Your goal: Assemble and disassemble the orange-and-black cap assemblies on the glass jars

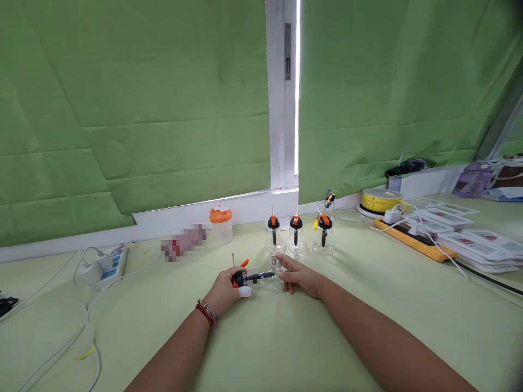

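Seemingly mid-handling: left hand (224,289) closed round the black-and-orange top (240,279), clear bottle (263,281) sideways, right hand (301,276) holding its base.
The top points left, the base right and slightly far, so the long axis runs roughly left to right, near of three upright bottles (296,235); the next move likely calls for both grips steady and aligned.

Lt-green table (261,348) against low white ledge (251,209); green curtains (143,98) L & R of white window frame (280,114), w/ bright strip of light (297,81) thru gap.
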A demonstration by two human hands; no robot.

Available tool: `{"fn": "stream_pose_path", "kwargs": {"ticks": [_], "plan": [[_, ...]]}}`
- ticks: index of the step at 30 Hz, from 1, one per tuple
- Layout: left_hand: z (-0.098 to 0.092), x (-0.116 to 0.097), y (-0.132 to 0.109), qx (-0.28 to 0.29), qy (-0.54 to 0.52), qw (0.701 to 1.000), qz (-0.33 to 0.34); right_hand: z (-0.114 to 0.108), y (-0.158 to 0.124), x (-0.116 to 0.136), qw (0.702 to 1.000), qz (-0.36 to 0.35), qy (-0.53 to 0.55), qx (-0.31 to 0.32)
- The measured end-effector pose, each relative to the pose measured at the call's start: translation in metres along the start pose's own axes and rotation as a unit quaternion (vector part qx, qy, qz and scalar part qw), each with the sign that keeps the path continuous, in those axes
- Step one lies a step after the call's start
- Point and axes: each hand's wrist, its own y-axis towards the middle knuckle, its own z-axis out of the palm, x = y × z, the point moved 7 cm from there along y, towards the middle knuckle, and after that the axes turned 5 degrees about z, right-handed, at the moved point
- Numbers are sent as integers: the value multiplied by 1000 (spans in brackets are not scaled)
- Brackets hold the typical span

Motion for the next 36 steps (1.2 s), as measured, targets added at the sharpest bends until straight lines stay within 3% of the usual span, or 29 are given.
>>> {"fn": "stream_pose_path", "kwargs": {"ticks": [12, 25, 36], "plan": [[4, -3, -1, 15, -14, 1000, -2, -7, 13, -11, 996, 25, -65, -58], [2, 2, 1, 9, -18, 1000, -2, 1, -2, 1, 1000, 3, 20, 9], [1, 3, 0, 6, -16, 1000, -1, -6, 10, -11, 999, 12, -27, -32]]}}
